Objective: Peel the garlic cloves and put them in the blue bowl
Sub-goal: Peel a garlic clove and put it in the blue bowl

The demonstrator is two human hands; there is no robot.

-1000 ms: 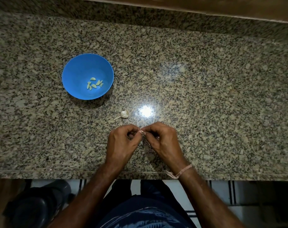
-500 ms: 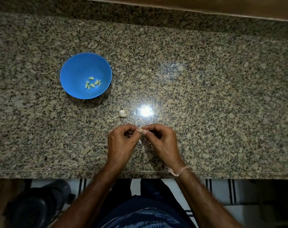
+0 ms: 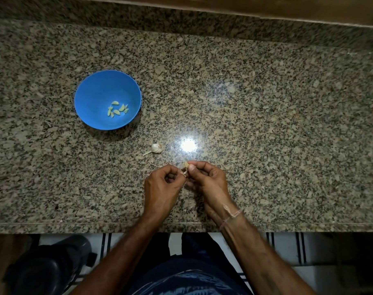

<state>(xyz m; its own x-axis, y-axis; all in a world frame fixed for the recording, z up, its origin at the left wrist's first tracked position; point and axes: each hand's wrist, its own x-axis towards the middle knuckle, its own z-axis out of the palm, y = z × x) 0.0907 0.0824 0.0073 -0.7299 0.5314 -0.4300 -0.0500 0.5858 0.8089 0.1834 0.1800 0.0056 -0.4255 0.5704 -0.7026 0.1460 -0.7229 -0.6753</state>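
Note:
A blue bowl (image 3: 90,96) stands on the granite counter at the left, with several peeled pale cloves (image 3: 117,109) in its bottom. A small garlic head with a stem (image 3: 155,148) lies between the bowl and my hands. My right hand (image 3: 209,182) pinches a garlic clove (image 3: 186,165) at its fingertips. My left hand (image 3: 160,188) sits just left of it, fingers curled, pinching a thin strip of skin (image 3: 184,172) that trails from the clove.
The granite counter (image 3: 266,124) runs wide to the right, with a raised back ledge (image 3: 181,20) and a front edge (image 3: 75,227) near my wrists. Small bits of peel lie under my hands. A dark object (image 3: 45,267) sits on the floor at lower left.
My hands have drawn slightly apart. The right hand has lifted the clove up and away while the left pulls a strip of skin off it.

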